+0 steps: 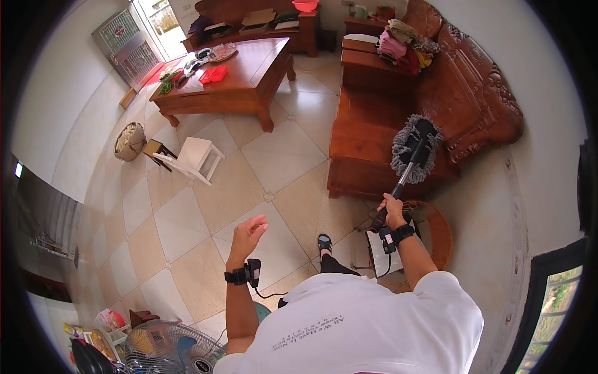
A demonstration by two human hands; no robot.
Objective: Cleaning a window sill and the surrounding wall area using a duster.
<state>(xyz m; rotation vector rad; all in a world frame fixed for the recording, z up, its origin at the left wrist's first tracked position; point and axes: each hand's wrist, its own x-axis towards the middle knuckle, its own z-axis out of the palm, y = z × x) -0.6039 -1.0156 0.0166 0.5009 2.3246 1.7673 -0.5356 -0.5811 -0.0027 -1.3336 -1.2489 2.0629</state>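
My right hand (393, 210) is closed around the dark grip of a duster (417, 148) with a grey, shaggy microfibre head and a metal shaft. The duster's head is over the near arm of a carved reddish-brown wooden sofa (369, 117); whether it touches the wood I cannot tell. Held out over the tiled floor, my left hand (248, 236) has nothing in it, its fingers loosely bent and partly apart. Folded clothes (397, 44) lie in a pile at the far part of the sofa.
A wooden coffee table (247, 65) with a red tray stands ahead. To the left are a small white chair (198, 154), a stool (159, 149) and a woven basket (130, 142). A rattan-rimmed piece (441, 233) is beside my right arm; a fan (170, 348) stands behind left.
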